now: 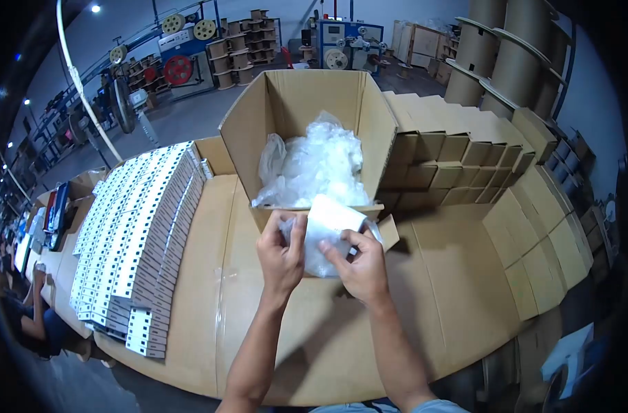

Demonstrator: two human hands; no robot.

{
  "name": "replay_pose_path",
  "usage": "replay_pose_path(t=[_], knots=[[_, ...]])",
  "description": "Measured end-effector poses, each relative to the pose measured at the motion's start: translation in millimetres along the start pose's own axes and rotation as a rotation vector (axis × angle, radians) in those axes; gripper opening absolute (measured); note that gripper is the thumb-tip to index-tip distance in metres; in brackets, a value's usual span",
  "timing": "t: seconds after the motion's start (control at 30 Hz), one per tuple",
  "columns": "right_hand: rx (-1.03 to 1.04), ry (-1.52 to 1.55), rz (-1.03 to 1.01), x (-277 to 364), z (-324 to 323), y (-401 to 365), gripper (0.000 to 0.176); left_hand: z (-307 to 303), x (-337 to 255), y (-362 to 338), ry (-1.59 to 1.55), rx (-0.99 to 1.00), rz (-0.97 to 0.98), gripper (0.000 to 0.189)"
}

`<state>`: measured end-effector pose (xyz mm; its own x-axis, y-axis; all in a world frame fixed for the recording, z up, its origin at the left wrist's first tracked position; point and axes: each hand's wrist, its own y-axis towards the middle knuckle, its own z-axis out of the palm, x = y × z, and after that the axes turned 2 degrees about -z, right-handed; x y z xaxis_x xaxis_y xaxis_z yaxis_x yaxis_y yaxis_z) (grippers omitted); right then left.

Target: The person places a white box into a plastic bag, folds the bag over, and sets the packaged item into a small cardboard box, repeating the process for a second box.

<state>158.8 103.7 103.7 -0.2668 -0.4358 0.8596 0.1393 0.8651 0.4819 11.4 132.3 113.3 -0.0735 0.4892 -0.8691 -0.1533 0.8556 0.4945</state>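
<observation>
In front of me, my left hand (pixel 283 251) is closed, its thumb and fingers pinching clear plastic film at the left side of a white flat piece (pixel 334 219). The piece sits partly inside a clear plastic bag (pixel 321 263). From the right, my right hand (pixel 363 267) grips the bag and the piece, with the thumb lying across the front. Just behind both hands stands a large open cardboard box (pixel 314 93) holding a heap of crumpled clear plastic bags (pixel 317 162). A cardboard flap (pixel 391 234) sticks out beside my right hand.
Stacked white boxes (pixel 138 227) with black squares fill the table's left side. Brown cardboard boxes (pixel 458 148) are piled at the back right, more (pixel 537 234) at the right edge. Cardboard covers the table (pixel 259 330). Another person's arm (pixel 35 303) shows far left.
</observation>
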Motion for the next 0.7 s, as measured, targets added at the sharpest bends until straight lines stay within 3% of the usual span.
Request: replay_pose_path(t=[0.07,0.17,0.27,0.3,0.4,0.5,0.7], knots=[[0.007,0.09,0.063,3,-2,-16,0.03,-11,-6,-30,-0.051,-0.035,-0.04,0.023],[0.012,0.29,0.191,-4,-9,-35,0.025,-26,2,-79,-0.213,-0.161,-0.23,0.027],[-0.007,0.353,0.327,11,-15,-66,0.027,-24,6,-122,-0.31,-0.359,-0.316,0.026],[0.024,0.344,0.179,-4,-13,-83,0.037,-26,14,-134,-0.327,-0.402,-0.309,0.025],[-0.07,0.615,0.333,1,-3,-144,0.028,-25,11,-164,-0.367,-0.46,-0.339,0.021],[-0.072,0.387,0.365,-8,17,-190,0.032,-19,9,-192,-0.408,-0.47,-0.431,0.022],[-0.107,0.195,0.312,-26,12,-198,0.026,-36,18,-220,-0.392,-0.546,-0.538,0.026]])
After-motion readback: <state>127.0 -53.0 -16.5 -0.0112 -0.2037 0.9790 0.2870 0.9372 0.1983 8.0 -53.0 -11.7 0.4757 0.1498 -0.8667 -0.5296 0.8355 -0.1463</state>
